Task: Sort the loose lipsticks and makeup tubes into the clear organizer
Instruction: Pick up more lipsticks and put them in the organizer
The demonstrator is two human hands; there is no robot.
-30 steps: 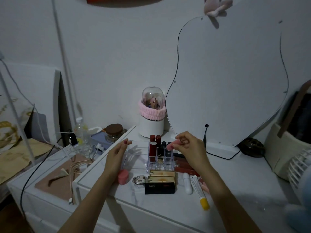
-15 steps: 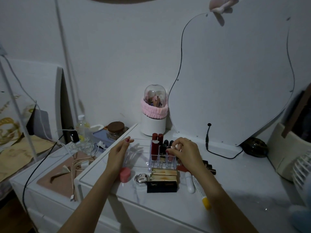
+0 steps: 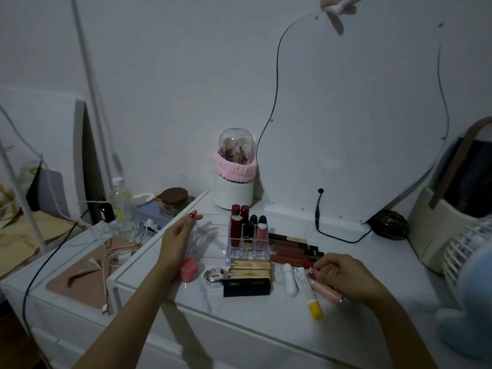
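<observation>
My right hand (image 3: 343, 278) is down on the counter (image 3: 346, 328), fingers curled around a pale pink tube (image 3: 323, 288) lying beside the white tube with a yellow cap (image 3: 308, 292). My left hand (image 3: 177, 241) rests with relaxed fingers against the left side of the clear organizer (image 3: 239, 246), holding nothing. Several lipsticks (image 3: 235, 230) stand upright in the organizer's compartments; dark red tubes (image 3: 292, 250) lie stacked just to its right.

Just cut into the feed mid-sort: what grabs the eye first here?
The clear organizer at the table's middle, already holding upright lipsticks. Beside it on the right lies a row of loose lip-gloss tubes, where the right hand grips a pale pink tube. The left hand steadies the organizer's left side.
</observation>
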